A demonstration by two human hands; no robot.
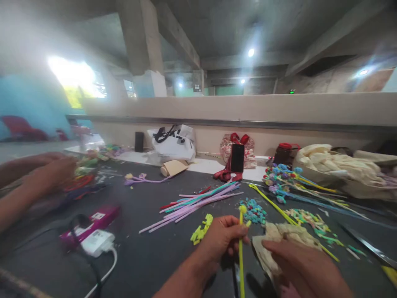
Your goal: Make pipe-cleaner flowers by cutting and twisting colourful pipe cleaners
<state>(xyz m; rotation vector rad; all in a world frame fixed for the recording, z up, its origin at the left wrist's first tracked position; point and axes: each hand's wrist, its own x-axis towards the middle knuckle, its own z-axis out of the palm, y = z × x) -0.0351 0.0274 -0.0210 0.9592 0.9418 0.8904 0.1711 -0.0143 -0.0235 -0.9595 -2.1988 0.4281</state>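
Note:
My left hand point(221, 240) pinches a yellow fuzzy stem point(241, 258) that stands upright, with a small yellow knob at its top. To its right, my right hand point(300, 263) is stretched out over a crumpled beige cloth point(283, 232), with its fingertips near the cloth's left part; the underside of this hand is hidden. Short yellow pieces point(201, 229) lie left of my left hand, and small blue pieces point(253, 211) lie just behind the stem. Long pink, lilac and teal stems point(198, 202) are spread farther back.
Another person's hands point(52, 169) are at the left. A magenta power strip point(102, 217) with a white charger and cables lies front left. A phone point(237, 158), a white bag point(173, 145), flower stems point(281, 182) and a metal blade point(369, 244) are also about.

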